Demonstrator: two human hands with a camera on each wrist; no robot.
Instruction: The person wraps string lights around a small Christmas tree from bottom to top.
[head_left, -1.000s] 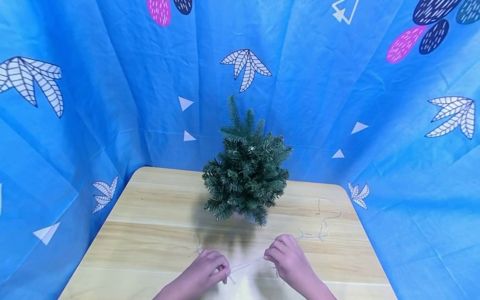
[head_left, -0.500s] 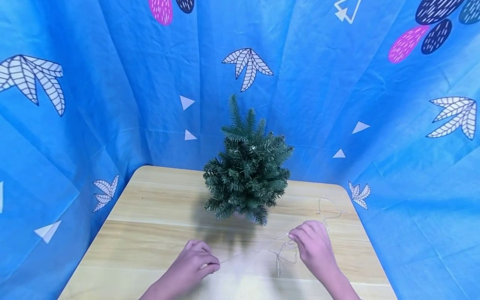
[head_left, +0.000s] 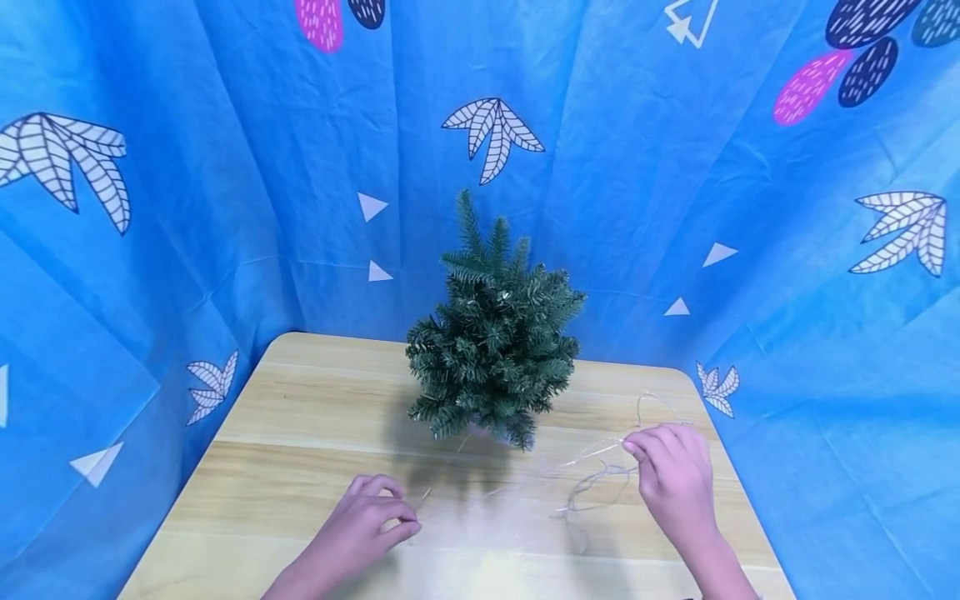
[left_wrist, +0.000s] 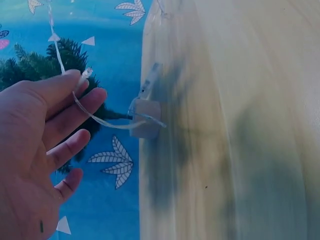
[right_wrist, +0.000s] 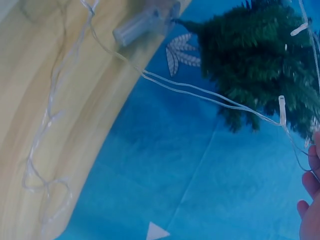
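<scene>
- Two bare hands work above a light wooden table point(head_left: 300, 417), each one holding a part of the same thin, clear string of lights point(right_wrist: 245, 107).
- With thumb and forefinger, the left hand point(head_left: 367, 521) pinches the wire; in the left wrist view one small bulb point(left_wrist: 87, 73) sticks out just beside the thumb tip, and the other fingers are apart and slightly bent.
- The right hand point(head_left: 678, 471) also pinches the wire at its fingertips, well apart from the left one.
- Between the hands, and farther back, a small green tree point(head_left: 495, 350) stands upright on its pale base point(left_wrist: 146, 131).
- Several loose loops of the string lie on the table, near the right hand.
- Close to the base there is a clear case point(right_wrist: 135, 30).
- Behind the table hangs a blue curtain point(head_left: 330, 167) with white leaves and triangles.
</scene>
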